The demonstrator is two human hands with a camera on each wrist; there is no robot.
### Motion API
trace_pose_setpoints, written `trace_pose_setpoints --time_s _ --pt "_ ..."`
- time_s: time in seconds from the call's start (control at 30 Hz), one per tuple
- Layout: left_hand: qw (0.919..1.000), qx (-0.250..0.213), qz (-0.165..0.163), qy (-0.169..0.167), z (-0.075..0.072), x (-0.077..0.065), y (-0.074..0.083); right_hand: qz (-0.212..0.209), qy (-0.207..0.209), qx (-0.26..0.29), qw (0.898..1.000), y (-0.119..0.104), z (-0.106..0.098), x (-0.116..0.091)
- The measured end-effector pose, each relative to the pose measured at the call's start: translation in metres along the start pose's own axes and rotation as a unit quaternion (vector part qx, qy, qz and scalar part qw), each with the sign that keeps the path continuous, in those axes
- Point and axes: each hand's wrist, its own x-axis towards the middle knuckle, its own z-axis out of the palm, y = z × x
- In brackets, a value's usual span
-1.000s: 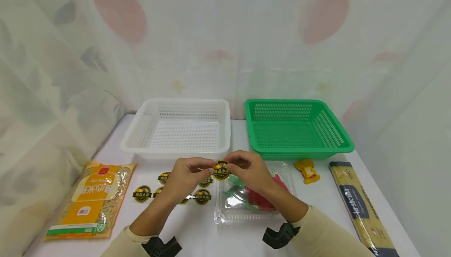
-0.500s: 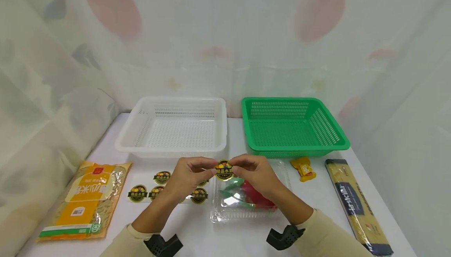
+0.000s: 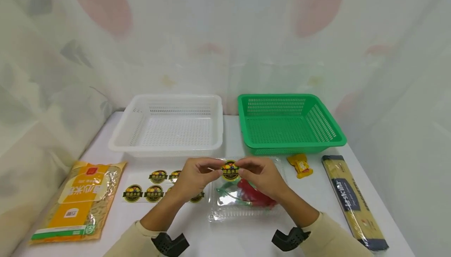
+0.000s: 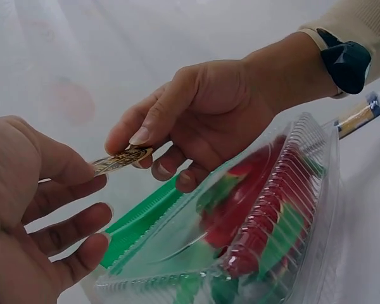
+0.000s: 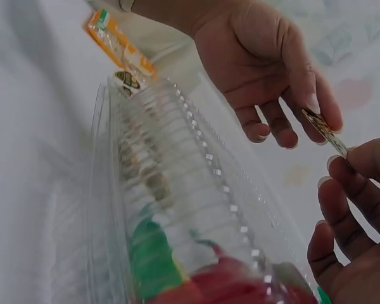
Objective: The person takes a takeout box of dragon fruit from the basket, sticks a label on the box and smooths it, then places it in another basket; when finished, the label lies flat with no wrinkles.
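A round black-and-gold sticker (image 3: 230, 171) with fruit pictures and lettering is stretched between both hands. My left hand (image 3: 195, 178) pinches its left edge between thumb and index finger. Its right edge is pinched in the same way by my right hand (image 3: 265, 177). Beneath lies a closed clear plastic clamshell box (image 3: 229, 213) with red and green things inside, their kind unclear through the glare. In the left wrist view, the sticker (image 4: 121, 160) appears nearly edge-on above the box lid. A sheet of similar stickers (image 3: 154, 193) lies left of the box, partly hidden by my left forearm.
At the back stand a white basket (image 3: 163, 148) and a green basket (image 3: 297, 146). An orange grain bag (image 3: 79, 202) lies at the left. To the right are a small yellow packet (image 3: 300, 166) and a long tan-and-navy package (image 3: 354, 202).
Both hands have carried the sticker to the right, from the box's left edge to over its lid. The pinch of each hand stays the same. The head view has shifted slightly.
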Motion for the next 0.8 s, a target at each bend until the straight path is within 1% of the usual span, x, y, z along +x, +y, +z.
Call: trace_pose_setpoints --time_s 0.17,0.23,0.43,0.53,0.7,0.8 --pt "0.9983 0.051 0.029 0.005 0.006 0.005 -0.005 -0.013 0.001 -0.014 1.000 0.002 -0.005 -0.002" --pt "0.9972 0.066 0.034 0.007 0.008 0.006 -0.006 -0.013 0.001 -0.021 1.000 0.001 -0.006 -0.003" --pt "0.9959 0.078 0.045 0.009 0.015 0.008 -0.011 -0.009 -0.001 -0.042 0.999 0.003 -0.010 -0.006" --pt "0.9940 0.094 0.055 0.011 0.018 0.008 -0.014 -0.004 0.000 -0.053 0.999 0.001 -0.011 -0.008" --pt "0.9871 0.143 0.069 0.021 0.026 0.010 -0.019 0.004 0.006 -0.081 0.997 -0.017 -0.010 -0.012" --pt "0.9826 0.168 0.074 0.029 0.030 0.010 -0.021 -0.002 0.012 -0.104 0.995 -0.025 -0.010 -0.014"
